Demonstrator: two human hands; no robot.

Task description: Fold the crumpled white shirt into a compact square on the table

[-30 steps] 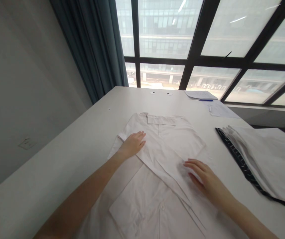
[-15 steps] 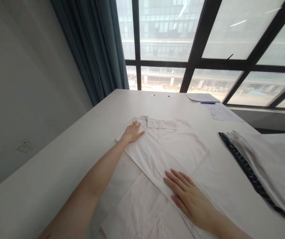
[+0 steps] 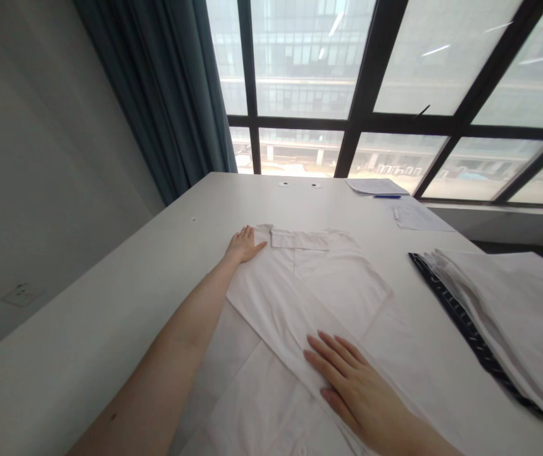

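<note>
A white shirt (image 3: 300, 285) lies spread on the white table, its collar band toward the window and a sleeve laid slantwise across the body. My left hand (image 3: 243, 244) rests flat on the shirt's far left shoulder, fingers stretched out and thumb apart. Lower down, my right hand (image 3: 347, 373) lies palm down on the slanting sleeve, its fingers extended. Neither hand grips the cloth. The near end of the shirt runs out of the bottom of the view.
To the right is a stack of folded white cloth (image 3: 513, 297) with a black, white-marked strip (image 3: 461, 329) along its edge. Papers (image 3: 376, 186) and a blue pen (image 3: 387, 196) lie at the table's far right. A dark blue curtain (image 3: 171, 95) hangs beside the window.
My left hand has shifted slightly outward to the left edge of the shirt's shoulder. My right hand stays on the sleeve. The whole view has turned slightly to the right.
</note>
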